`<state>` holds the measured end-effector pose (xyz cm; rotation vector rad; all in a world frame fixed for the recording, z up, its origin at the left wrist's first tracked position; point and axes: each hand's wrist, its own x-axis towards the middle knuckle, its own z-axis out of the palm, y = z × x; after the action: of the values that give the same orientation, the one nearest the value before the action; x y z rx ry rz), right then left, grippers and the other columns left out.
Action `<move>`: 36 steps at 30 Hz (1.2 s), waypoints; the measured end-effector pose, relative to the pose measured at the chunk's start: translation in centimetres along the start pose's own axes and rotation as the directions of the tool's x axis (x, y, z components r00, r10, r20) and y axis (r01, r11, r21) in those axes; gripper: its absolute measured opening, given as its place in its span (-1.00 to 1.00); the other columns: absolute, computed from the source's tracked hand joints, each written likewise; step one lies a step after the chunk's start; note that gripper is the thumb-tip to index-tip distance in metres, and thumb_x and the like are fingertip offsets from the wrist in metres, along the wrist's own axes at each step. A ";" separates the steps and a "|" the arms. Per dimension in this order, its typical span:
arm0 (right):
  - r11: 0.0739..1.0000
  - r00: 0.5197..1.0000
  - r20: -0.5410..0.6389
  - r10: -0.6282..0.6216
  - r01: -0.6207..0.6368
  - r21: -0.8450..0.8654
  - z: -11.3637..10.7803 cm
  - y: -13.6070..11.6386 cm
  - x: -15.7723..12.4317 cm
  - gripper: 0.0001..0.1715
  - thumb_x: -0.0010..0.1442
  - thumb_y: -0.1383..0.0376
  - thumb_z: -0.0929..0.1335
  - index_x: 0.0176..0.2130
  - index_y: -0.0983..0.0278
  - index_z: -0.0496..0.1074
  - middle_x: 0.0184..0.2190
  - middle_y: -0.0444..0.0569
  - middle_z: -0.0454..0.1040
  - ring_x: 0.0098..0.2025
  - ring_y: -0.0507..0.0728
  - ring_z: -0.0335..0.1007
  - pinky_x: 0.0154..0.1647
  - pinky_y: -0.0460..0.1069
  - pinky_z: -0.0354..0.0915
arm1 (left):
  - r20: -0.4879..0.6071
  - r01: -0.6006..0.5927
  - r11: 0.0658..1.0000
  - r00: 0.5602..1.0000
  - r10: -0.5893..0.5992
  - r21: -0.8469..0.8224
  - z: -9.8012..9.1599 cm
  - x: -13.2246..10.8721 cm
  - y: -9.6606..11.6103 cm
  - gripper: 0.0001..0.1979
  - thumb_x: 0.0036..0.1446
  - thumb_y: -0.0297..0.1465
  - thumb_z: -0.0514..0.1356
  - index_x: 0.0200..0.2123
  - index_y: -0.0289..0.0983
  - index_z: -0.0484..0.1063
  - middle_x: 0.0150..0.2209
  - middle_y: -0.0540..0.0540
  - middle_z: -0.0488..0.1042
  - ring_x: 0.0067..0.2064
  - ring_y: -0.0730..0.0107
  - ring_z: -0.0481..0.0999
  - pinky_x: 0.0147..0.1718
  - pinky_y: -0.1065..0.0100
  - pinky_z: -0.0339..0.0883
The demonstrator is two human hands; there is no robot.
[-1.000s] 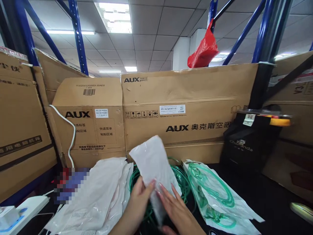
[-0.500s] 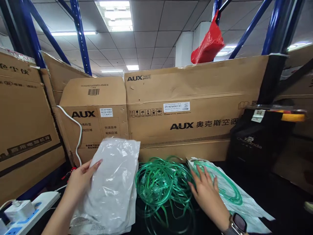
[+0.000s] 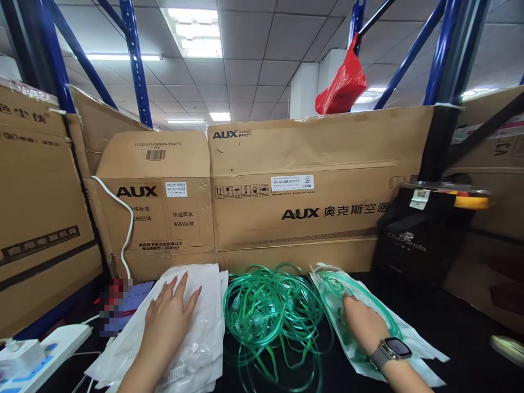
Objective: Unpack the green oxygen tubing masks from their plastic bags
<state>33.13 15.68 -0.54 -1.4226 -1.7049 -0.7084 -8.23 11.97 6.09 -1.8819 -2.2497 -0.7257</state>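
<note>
On a stack of white plastic bags (image 3: 207,319), my left hand (image 3: 168,319) lies palm down with its fingers spread. To the right of the stack sits a tangled pile of clear green tubing (image 3: 270,311), which neither hand touches. My right hand (image 3: 363,323), with a watch on the wrist, is closed around part of a smaller coil of green tubing (image 3: 387,314). That coil lies on a whitish plastic bag (image 3: 417,352). The fingertips of this hand are hidden.
AUX cardboard boxes (image 3: 319,158) stand behind the black work surface, with another carton (image 3: 41,185) at left. A white power strip (image 3: 61,349) lies front left. A black bag (image 3: 413,240) stands at back right. A red plastic bag (image 3: 341,82) hangs from the blue rack.
My left hand has gone from holding up the edge of the bags to resting flat on them, and they now lie down. My right hand has moved right and closed on the smaller coil.
</note>
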 end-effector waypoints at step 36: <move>0.505 0.575 -0.246 -0.780 0.811 0.295 -6.1 -11.1 0.9 -0.58 0.32 0.20 0.07 0.08 0.24 0.24 0.00 -0.14 0.36 0.10 0.02 0.16 0.15 -0.04 0.05 | 0.345 0.354 -0.192 0.935 0.080 -0.916 -1.9 -4.4 4.6 -0.45 -0.32 -0.21 0.40 -0.22 -0.10 0.26 -0.62 0.17 0.45 -0.66 0.53 0.41 -0.68 0.58 0.23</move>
<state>23.56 8.72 4.21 -0.2345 -2.2753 -0.8223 -3.32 7.73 7.36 -2.0290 -1.8784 -3.3632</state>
